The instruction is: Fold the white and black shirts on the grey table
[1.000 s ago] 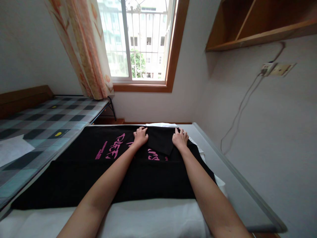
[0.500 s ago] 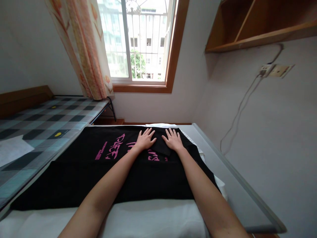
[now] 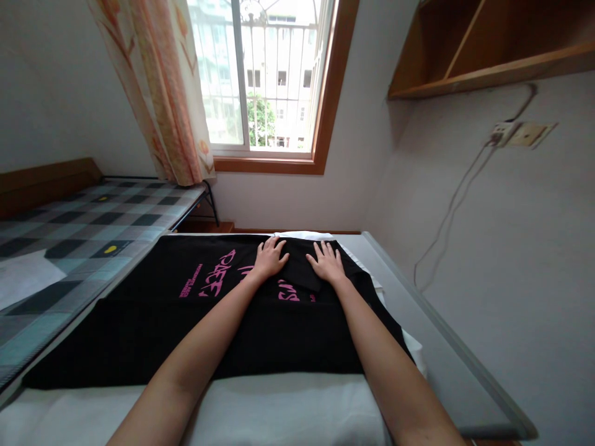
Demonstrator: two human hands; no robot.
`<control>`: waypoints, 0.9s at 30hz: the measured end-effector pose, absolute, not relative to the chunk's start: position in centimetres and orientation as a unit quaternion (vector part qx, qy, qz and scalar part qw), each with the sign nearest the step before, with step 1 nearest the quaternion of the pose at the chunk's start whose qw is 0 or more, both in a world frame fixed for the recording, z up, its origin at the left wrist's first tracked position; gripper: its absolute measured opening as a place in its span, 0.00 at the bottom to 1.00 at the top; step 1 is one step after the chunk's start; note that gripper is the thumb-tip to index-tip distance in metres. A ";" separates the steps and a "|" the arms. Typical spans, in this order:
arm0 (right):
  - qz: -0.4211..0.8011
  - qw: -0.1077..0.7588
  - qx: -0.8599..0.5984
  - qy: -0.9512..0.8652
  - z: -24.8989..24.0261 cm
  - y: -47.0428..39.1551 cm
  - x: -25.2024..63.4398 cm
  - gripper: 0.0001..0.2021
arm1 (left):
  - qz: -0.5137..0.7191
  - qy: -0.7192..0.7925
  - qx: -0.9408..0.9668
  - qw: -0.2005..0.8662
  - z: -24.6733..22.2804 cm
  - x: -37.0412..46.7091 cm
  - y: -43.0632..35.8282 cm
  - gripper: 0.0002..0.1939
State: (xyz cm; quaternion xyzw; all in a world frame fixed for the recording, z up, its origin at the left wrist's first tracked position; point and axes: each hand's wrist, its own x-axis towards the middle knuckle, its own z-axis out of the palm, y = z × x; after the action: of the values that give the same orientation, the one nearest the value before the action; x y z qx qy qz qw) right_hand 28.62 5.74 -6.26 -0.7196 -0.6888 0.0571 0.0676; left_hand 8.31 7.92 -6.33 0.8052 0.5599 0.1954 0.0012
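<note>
A black T-shirt (image 3: 158, 334) with pink lettering lies spread sideways over white cloth (image 3: 288, 409) on a table. Its sleeve (image 3: 302, 269) is folded inward over part of the print, between my two hands. My left hand (image 3: 271, 257) rests on the shirt at the left of that sleeve, its fingers outstretched and pointing away from me. On the right, my right hand (image 3: 326, 261) lies palm down on the fabric, fingers spread, near the sleeve's outer fold. Neither hand grips anything; the cloth beneath the palms is hidden.
A bed with a checked mattress (image 3: 134, 220) and a sheet of paper (image 3: 25, 279) stands at the left. The grey table edge (image 3: 446, 334) runs along the right wall. A curtain (image 3: 171, 111) hangs by the window; a cable (image 3: 449, 214) drops from a wall socket (image 3: 504, 133).
My left hand has slid slightly left across the shirt, away from the right hand. The right hand stays almost in place, and the shirt lies as before.
</note>
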 end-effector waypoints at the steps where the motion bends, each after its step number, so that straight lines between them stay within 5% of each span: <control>1: 0.056 0.068 -0.720 -0.688 -6.3 5.7 28.6 0.35 | 0.206 0.576 0.791 0.001 -6.3 8.1 8.2 0.26; 13: 0.031 0.086 -0.717 -0.691 -6.2 5.5 28.5 0.33 | 0.120 0.669 0.733 -0.038 -5.1 -5.7 13.5 0.20; 27: -0.002 0.131 -0.714 -0.688 -6.6 5.4 28.6 0.28 | -0.029 0.606 0.789 -0.097 -1.1 -16.6 13.8 0.17</control>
State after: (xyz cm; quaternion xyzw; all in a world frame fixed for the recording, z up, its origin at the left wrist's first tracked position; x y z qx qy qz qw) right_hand 28.60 5.45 -6.56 -0.7142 -0.6876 -0.0023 0.1308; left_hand -16.62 13.81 -1.11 0.7891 0.6059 -0.0290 -0.0969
